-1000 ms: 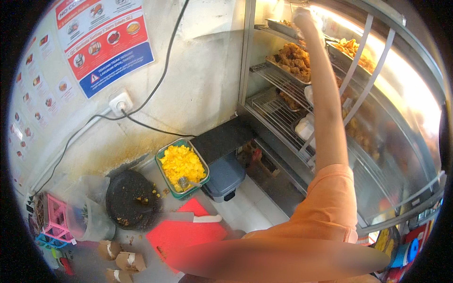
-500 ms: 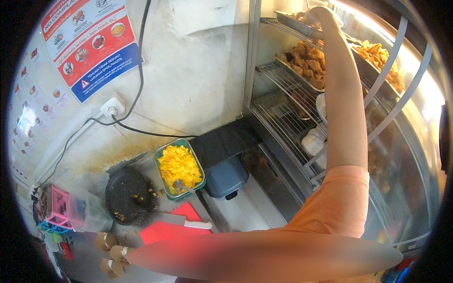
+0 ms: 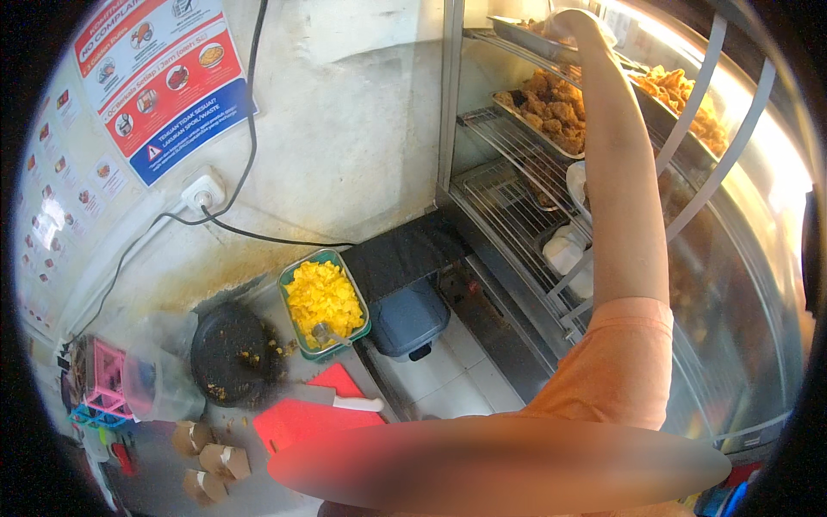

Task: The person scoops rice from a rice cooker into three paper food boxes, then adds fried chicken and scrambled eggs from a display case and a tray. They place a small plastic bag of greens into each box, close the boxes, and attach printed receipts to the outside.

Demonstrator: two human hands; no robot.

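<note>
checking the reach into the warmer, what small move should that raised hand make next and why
Probably close the fingers on a piece from the top tray and draw back. The right hand is already at that tray's edge, arm fully stretched up past the fried chicken tray. Whether it already holds something cannot be told.

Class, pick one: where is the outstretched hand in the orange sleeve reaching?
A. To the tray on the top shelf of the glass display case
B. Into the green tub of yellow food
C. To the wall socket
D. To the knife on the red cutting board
A: the right hand is up at the metal tray on the top shelf of the display case, far from the counter items.
</note>
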